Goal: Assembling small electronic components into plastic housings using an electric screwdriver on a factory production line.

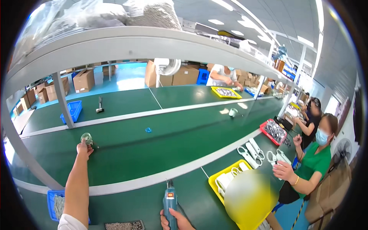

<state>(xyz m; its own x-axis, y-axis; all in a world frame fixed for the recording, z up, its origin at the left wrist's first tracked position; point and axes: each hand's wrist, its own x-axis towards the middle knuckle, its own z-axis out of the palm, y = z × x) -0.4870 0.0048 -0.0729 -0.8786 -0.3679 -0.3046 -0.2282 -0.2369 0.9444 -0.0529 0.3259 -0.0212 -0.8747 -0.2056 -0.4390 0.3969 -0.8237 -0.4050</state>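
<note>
My left hand (83, 148) reaches far out over the green conveyor belt (153, 145) and grips a small round pale-green plastic part (87, 138), which rests on or just above the belt. Near the bottom edge, my right hand (177, 221) is closed round the handle of a teal electric screwdriver (170, 199), which points away from me over the near table strip. A small blue ring (148, 130) lies alone on the belt, beyond both hands.
A yellow tray (214, 183) of white plastic parts sits to the right. A blue bin (53, 201) and a tray of screws (124, 225) lie near me. A grey frame post (23, 153) and a shelf (145, 44) cross the view. A person in green (312, 163) works at right, others beyond.
</note>
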